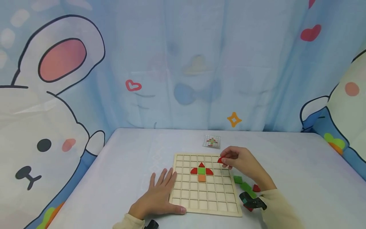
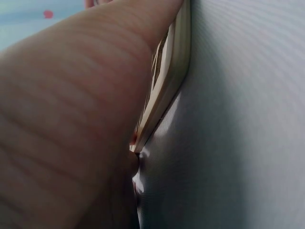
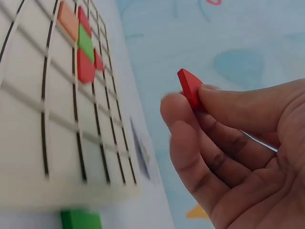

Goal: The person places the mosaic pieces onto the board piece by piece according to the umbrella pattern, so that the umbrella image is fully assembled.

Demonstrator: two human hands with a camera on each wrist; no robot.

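A square wooden grid board (image 1: 207, 203) lies on the table. Flat pieces sit in its cells: a red triangle (image 1: 201, 165) over a green square (image 1: 201, 170), an orange square (image 1: 201, 178) below, and a red quarter-circle piece on each side of the green one. My right hand (image 1: 241, 160) is above the board's upper right corner, pinching another red quarter-circle piece (image 3: 191, 90) between thumb and index finger. My left hand (image 1: 160, 195) lies with fingers spread along the board's left edge, its thumb at the near left corner.
Several loose green pieces (image 1: 246, 187) and a red piece (image 1: 256, 188) lie right of the board, another red one partly behind my right wrist device (image 1: 251, 201). Beyond the board lies a small pattern card (image 1: 212, 141). A printed blue curtain (image 1: 160, 108) hangs behind the table.
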